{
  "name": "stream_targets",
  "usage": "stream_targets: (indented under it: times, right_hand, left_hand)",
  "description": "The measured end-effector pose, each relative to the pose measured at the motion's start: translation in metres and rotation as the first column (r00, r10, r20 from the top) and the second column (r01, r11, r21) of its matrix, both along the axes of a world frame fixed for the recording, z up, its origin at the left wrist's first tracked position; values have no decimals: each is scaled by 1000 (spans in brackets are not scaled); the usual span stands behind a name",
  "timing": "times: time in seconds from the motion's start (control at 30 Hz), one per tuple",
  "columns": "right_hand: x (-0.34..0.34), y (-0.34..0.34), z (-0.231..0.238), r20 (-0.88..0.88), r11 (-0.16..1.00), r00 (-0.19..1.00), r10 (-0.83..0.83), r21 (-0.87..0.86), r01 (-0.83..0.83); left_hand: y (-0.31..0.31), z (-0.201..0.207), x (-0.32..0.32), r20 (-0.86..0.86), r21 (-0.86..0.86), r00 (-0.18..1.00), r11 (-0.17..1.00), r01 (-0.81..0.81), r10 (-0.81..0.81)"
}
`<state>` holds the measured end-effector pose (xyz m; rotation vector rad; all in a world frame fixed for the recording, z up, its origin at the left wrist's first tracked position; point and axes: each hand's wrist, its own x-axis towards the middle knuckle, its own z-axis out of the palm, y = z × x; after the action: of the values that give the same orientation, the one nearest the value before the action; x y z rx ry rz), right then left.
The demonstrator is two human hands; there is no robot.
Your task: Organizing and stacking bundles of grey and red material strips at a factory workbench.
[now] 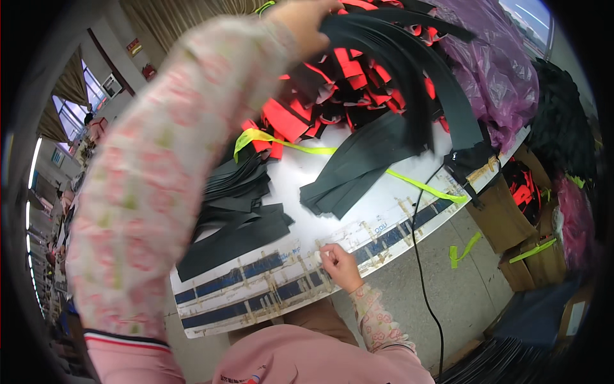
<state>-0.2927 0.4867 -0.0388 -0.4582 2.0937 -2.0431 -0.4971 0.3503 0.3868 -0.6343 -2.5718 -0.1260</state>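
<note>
The left hand (pixel 306 27), blurred, is closed around one end of a bundle of black strips (pixel 451 96), up at the far side of the table (pixel 288 176); the bundle arcs rightward from it, and its loose ends hang down toward the white top; the right hand (pixel 342 267) is low, at the table's near edge, with fingers curled and tips drawn together; whether it pinches anything small, I cannot tell.

Between the hands a black fan (pixel 348 169) of similar strips lies flat, its upper end under the hanging bundle; left of it sits a black pile (pixel 236 182), partly behind the left sleeve (pixel 160 141); beyond both spreads a heap (pixel 288 118) of red and black pieces; one yellow ribbon (pixel 291 145) crosses its front, another (pixel 428 187) lies farther right.

A purple bag (pixel 492 70) stands at the far right; a cable (pixel 419 256) drops over the near edge; open boxes (pixel 502 208) stand right of the table.
</note>
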Motion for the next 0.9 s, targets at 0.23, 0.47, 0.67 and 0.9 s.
stream_targets:
  times: [0.23, 0.47, 0.67, 0.9]
  right_hand:
    - [8, -2, 8, -27, 1000, 1000, 3, -25, -4]
    - [8, 1, 15, 31, 999, 999, 24, -28, -24]
    - [-1, -1, 19, -12, 998, 1000, 23, 51, -23]
    - [-15, -11, 27, -62, 959, 994, 95, 272, -75]
  left_hand:
    - [22, -287, -53, 210, 65, 884, 897, -438, 417]
    - [-5, -358, -29, 644, -16, 612, 807, -590, 459]
    - [-75, -331, 4, 379, 354, 924, 914, -198, 53]
    - [-262, -263, 167, 863, 295, 497, 887, -355, -88]
